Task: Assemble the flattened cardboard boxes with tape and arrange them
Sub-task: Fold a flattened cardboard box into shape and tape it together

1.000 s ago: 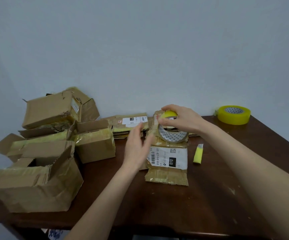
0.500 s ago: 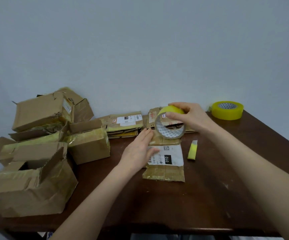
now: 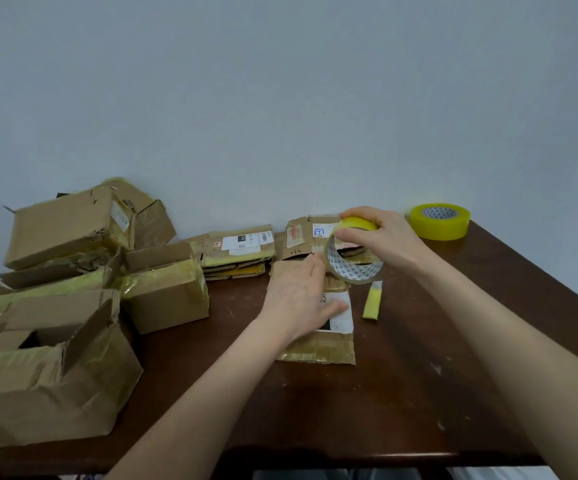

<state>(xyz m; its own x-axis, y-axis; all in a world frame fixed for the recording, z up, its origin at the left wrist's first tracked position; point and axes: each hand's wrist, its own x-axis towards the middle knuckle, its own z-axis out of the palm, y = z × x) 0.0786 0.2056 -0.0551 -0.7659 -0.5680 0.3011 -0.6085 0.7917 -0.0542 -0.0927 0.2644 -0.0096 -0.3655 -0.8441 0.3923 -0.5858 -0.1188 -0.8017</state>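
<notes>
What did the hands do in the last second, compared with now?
The left hand came down from beside the tape roll and now lies flat on the flat box. The right hand kept its grip on the roll above the box's far end. The spare roll, small yellow tool and built boxes stayed put.

Setting: plain indoor room, home or small office, cannot tell which. Dark wooden table [image 3: 419, 393], scuffed top, set against a bare pale grey-blue wall [image 3: 280, 98]. Used cardboard boxes [image 3: 48, 386] with shipping labels piled at left, flattened ones [image 3: 235, 251] stacked at the back, roll of yellow tape [image 3: 439, 221] at far right corner
</notes>
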